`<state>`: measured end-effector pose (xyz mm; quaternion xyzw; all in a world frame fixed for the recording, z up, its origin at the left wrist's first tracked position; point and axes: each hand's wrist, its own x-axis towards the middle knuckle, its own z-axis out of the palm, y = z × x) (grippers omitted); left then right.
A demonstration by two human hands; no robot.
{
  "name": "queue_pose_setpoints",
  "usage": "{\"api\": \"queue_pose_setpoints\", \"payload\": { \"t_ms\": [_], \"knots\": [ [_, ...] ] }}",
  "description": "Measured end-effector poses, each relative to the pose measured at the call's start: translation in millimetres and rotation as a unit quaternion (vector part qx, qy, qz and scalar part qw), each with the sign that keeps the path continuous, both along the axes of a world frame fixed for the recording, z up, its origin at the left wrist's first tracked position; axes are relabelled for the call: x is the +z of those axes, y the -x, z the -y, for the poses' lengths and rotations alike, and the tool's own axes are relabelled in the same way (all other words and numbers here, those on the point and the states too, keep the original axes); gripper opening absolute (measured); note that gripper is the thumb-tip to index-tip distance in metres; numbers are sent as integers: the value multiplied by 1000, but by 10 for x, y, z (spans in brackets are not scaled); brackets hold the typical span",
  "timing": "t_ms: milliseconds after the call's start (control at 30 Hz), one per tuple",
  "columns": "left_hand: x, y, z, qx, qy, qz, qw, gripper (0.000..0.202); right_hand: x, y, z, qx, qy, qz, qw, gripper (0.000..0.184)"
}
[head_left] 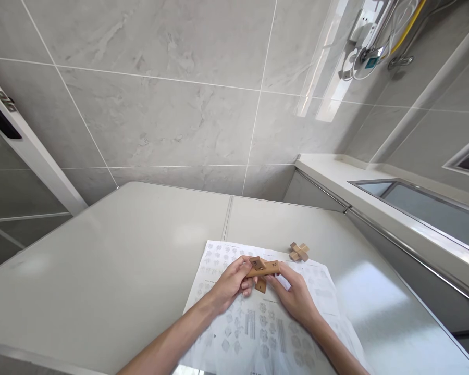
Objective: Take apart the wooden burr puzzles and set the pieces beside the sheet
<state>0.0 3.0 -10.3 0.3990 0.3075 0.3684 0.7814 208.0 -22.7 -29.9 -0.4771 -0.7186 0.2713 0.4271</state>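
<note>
My left hand [232,284] and my right hand [295,296] both grip a small set of interlocked wooden puzzle bars [262,269], held just above a printed instruction sheet [258,328]. The fingers of each hand are pinched on the bars' ends, left hand on the left end, right hand on the right end. One short bar sticks down below the long one. A second, assembled wooden cross puzzle [299,251] lies on the table just beyond the sheet's far right corner, apart from both hands.
The sheet lies on a pale grey table [121,260] with a seam down its middle. A tiled wall stands behind. A counter with a steel sink [422,208] runs along the right. Cables and a socket [371,41] hang at the upper right.
</note>
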Motion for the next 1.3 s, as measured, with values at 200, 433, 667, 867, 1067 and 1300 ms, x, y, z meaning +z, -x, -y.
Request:
{"api": "queue_pose_setpoints", "payload": {
  "t_ms": [200, 433, 667, 867, 1067, 1300],
  "knots": [
    [20, -47, 34, 16, -22, -24, 999, 56, -54, -38, -3, -9, -57, 32, 998, 19],
    [25, -22, 6, 9, -6, 4, 1000, 51, -63, -38, -44, -10, -57, 34, 998, 18],
    [38, -22, -24, 34, -9, 29, 999, 48, -60, -47, -79, -6, -52, 22, 998, 18],
    [136, 23, -57, 27, -24, 1, 999, 43, -41, -89, -89, 0, -68, 23, 997, 18],
    [223, 53, -72, -37, -45, -31, 998, 54, -28, -140, -56, 16, -59, 31, 998, 15],
    [196, 106, -88, -81, -50, -55, 994, 43, -43, -126, -13, 38, -32, 46, 998, 15]
  ]
}}
